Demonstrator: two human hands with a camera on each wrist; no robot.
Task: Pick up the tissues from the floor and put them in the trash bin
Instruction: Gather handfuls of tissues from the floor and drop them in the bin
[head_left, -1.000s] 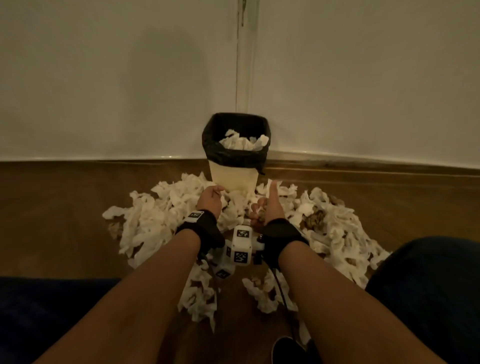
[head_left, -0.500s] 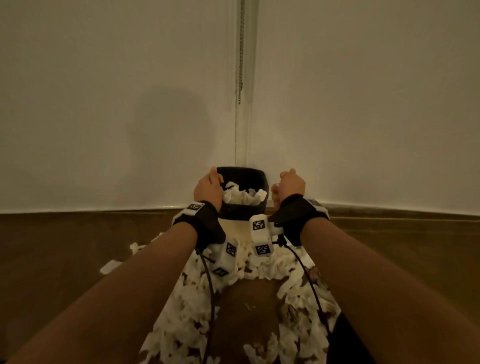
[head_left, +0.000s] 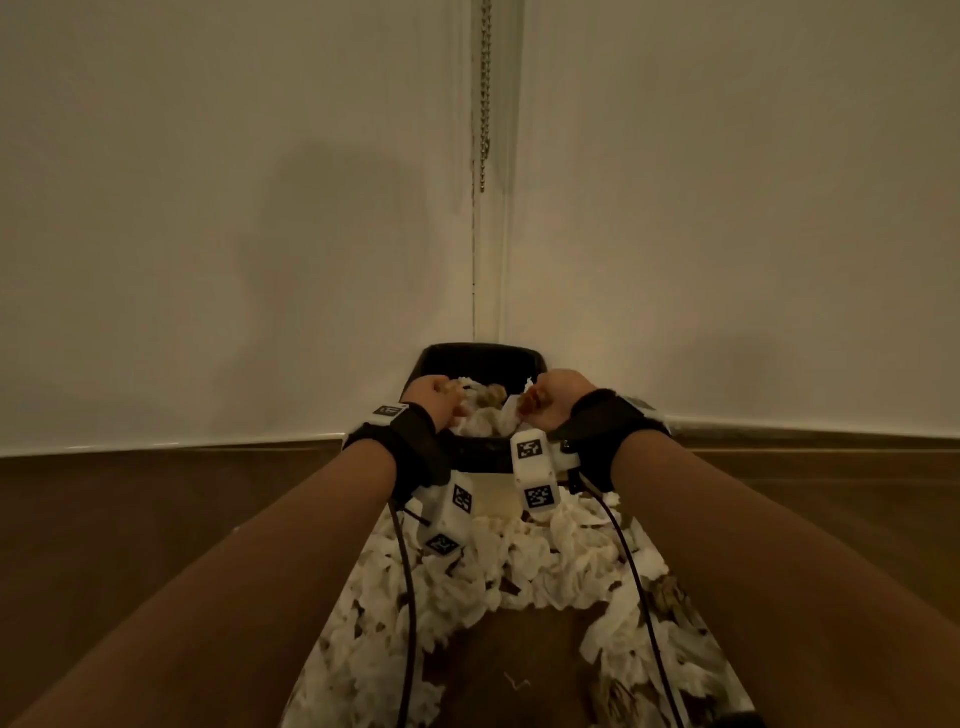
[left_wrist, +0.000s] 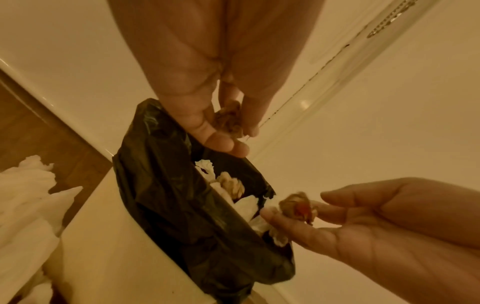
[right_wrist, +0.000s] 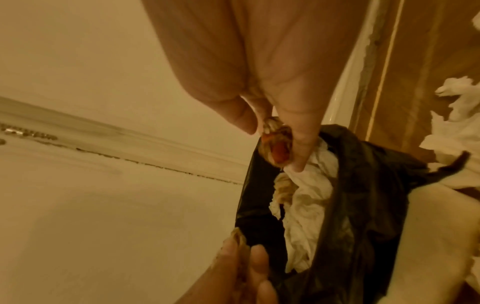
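Observation:
The trash bin (head_left: 480, 358), cream with a black liner (left_wrist: 182, 205), stands in the wall corner and holds several crumpled white tissues (right_wrist: 311, 197). Both hands hover over its opening. My left hand (left_wrist: 240, 137) pinches a small brown-stained tissue wad (left_wrist: 228, 119) between thumb and fingers above the bin's left side. My right hand (right_wrist: 275, 146) pinches another stained wad (right_wrist: 279, 152), marked red, over the right side. In the head view the left hand (head_left: 436, 402) and right hand (head_left: 550, 402) flank the tissues in the bin.
A thick spread of loose tissues (head_left: 467, 597) covers the wooden floor (head_left: 156, 519) in front of the bin, between my forearms. White walls (head_left: 208, 208) meet close behind the bin, with a bead chain (head_left: 485, 104) hanging in the corner.
Both hands rose from the floor pile and moved forward to the bin's opening, each carrying a small wad. They are now lower over the rim and closer together than half a second ago.

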